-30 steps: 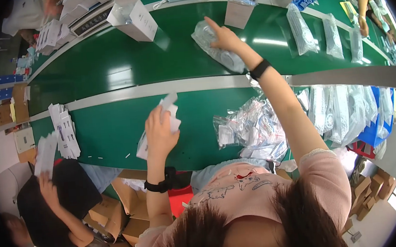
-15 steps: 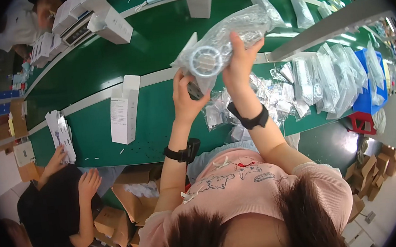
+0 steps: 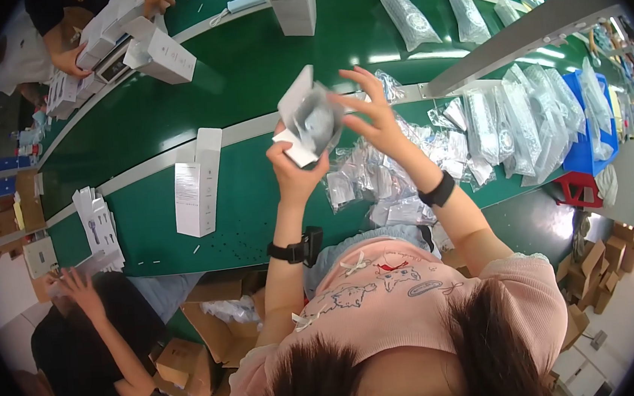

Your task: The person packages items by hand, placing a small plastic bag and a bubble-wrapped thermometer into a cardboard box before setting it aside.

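Observation:
My left hand [image 3: 300, 173] is wrapped round an open white carton [image 3: 299, 153], tilted with its top flap up. Inside the carton's mouth shows a clear plastic-wrapped item [image 3: 318, 121], blurred by motion. Just right of it, my right hand [image 3: 379, 117] has its fingers spread and holds nothing; whether a fingertip touches the wrap I cannot tell. Below my right hand lies a pile of small clear packets [image 3: 386, 173]. Another white carton [image 3: 195, 197] stands with its flap up on the green table to the left.
Plastic-wrapped items [image 3: 522, 123] line the right side, by a blue bin [image 3: 589, 121]. A metal post [image 3: 514, 41] crosses there. More wrapped items [image 3: 405, 17] and a carton [image 3: 292, 11] are farther back. Co-workers' hands touch cartons [image 3: 103, 36] far left; leaflets [image 3: 99, 228] lie near left.
The wrapped item has gone from my right hand into the carton in my left. My right hand has opened and drawn aside. A co-worker's hands have come to the far-left cartons.

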Motion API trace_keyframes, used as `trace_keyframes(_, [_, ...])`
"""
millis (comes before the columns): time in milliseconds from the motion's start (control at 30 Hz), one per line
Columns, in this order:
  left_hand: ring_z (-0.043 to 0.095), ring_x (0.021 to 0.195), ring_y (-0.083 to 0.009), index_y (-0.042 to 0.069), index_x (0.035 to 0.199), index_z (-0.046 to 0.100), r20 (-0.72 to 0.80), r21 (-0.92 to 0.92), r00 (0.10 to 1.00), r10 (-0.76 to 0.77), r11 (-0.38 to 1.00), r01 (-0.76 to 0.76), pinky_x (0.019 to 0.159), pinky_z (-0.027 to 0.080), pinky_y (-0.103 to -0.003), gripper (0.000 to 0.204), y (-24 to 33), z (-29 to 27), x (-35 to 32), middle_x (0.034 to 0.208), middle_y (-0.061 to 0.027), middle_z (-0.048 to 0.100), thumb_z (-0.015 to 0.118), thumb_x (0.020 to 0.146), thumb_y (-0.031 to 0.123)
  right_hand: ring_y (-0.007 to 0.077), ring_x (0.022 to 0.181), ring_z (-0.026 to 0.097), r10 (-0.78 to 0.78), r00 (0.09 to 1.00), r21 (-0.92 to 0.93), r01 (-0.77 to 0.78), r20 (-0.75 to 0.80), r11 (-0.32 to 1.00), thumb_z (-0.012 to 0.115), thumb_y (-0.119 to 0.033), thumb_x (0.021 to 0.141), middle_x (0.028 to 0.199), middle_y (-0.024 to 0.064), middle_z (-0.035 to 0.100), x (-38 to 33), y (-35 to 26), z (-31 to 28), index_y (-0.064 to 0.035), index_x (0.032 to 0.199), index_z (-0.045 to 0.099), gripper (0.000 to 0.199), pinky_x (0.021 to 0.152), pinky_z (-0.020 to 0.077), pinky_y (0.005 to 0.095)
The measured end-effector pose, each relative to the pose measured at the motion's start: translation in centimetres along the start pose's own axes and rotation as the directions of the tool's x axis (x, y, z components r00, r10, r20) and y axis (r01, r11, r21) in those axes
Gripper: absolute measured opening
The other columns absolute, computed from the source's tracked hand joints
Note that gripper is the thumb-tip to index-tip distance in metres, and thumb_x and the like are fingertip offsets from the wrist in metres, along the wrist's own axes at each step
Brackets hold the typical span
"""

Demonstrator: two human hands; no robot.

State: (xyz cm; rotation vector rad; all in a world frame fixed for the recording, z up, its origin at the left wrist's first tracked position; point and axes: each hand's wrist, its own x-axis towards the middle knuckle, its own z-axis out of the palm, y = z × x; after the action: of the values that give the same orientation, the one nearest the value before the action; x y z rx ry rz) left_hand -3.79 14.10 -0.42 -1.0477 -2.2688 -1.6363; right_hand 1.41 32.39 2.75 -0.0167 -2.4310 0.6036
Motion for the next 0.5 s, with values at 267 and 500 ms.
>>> trace_keyframes(267, [0.048, 0.100, -0.0315, 0.004, 0.100, 0.042, 0.122, -0.012, 0.992, -0.043, 0.999, 0.044, 0.083, 0.041, -0.037, 0.050, 4.0, -2.8, 2.1, 0.121, -0.0221, 0.038, 0.074, 0.061, 0.006, 0.0305, 0.102, 0.049, 0.715, 0.682, -0.461, -0.590, 0.154, 0.663, 0.064, -0.010, 0.073, 0.116, 0.0182, 0.047, -4.7, 12.9, 3.3, -0.0084, 0.115, 0.053, 0.043, 0.083, 0.0422, 0.0395])
trace_keyframes(500, [0.057, 0.071, -0.0244, -0.001, 0.077, 0.055, 0.118, 0.267, 0.968, -0.220, 0.946, 0.183, 0.060, 0.045, -0.030, 0.018, 5.6, -4.2, 3.4, 0.106, -0.0151, 0.051, 0.069, 0.066, 0.003, 0.0288, 0.087, 0.054, 0.543, 0.835, 0.522, -0.427, -0.085, 0.739, 0.064, 0.003, 0.068, 0.094, 0.0150, 0.056, -2.7, 6.8, 0.7, -0.0025, 0.106, 0.052, 0.040, 0.075, 0.0455, 0.0338])
